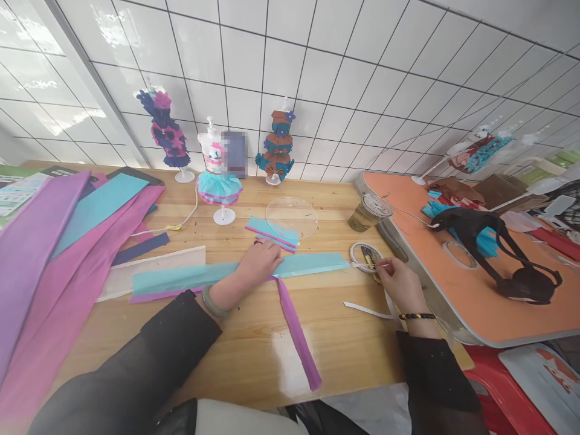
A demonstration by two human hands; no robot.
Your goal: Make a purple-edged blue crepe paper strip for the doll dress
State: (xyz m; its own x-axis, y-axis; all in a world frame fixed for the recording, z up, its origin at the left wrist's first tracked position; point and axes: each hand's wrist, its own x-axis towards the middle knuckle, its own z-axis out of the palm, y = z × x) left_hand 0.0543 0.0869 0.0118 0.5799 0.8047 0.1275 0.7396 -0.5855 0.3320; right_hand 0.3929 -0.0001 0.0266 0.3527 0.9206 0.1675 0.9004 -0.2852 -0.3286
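A long light blue crepe paper strip (312,264) runs across the wooden table. My left hand (260,263) rests on its middle, fingers bent and together, holding it against the table. At the strip's right end, my right hand (402,287) pinches a thin whitish band, probably tape or its backing, which reaches to the paper. Just left of that hand lies a tape roll (352,254) with a yellow and black utility knife (369,261) inside and beneath it. A purple paper strip (296,332) slants toward me from under the blue one. Nearer me curls a white band (367,310).
Folded blue and pink paper (272,232) lies beyond my left hand, beside a clear disc (292,217). A lidded cup (369,212) stands back right. Dressed miniature mannequins (220,181) line the wall. Crepe sheets (58,254) cover the left; an orange table (498,326) adjoins at right.
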